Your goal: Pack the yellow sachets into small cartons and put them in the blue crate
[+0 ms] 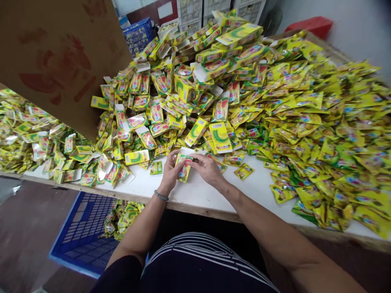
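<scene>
Over the white table, my left hand (170, 171) is closed around a small yellow and green box (183, 173) with a raised white flap. Fingers of my right hand (207, 167) pinch at the upper right side of that box, near its open end; whether a packet is between them I cannot make out. A green packet (155, 167) lies just left of my left hand. Right of my right hand are a loose yellow packet (243, 171) and another yellow packet (233, 158). Behind the hands rises a heap of small boxes (183, 87).
A big pile of yellow packets (324, 122) covers the table's right side. Tall brown cardboard (61, 53) leans at the left, with more boxes and packets beneath. A blue crate (76, 232) holding packets stands below the table edge. White crates (190, 12) are stacked behind.
</scene>
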The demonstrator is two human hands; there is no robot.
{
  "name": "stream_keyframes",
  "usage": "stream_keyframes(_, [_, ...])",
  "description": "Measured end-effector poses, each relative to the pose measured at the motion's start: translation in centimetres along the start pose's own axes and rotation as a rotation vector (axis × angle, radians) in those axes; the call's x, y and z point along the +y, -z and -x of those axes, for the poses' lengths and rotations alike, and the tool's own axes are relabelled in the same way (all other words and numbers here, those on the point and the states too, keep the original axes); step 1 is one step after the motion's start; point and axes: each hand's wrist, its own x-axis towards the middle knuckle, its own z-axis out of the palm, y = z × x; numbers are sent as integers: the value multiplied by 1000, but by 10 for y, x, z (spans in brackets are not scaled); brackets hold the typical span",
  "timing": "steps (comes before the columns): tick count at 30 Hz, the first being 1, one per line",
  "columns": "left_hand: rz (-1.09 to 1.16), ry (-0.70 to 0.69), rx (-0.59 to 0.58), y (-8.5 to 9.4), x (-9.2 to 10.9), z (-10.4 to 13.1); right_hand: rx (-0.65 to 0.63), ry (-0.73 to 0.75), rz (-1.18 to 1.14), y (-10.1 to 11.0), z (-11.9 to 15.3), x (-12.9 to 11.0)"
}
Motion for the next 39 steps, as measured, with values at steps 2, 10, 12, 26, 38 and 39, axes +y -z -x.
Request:
stream_keyframes(2, [-21,23,-19,2,0,2,-27,35,92,-1,2,0])
stream_keyframes(10, [14,44,-40,1,2,2,-60,-6,58,6,4,-8])
stream_keyframes(12, [41,31,5,2,2,2,-82,33,141,8,4,-13])
stream_keyframes(26, [-23,62,2,3,2,3,0,-80,101,11,1,-12])
stream_keyframes(38, [46,40,26,11,-1,5,-56,244,282,2,17,-13])
stream_keyframes(39, [36,37,17,12,-2,5,-35,303,335,-1,18,-13])
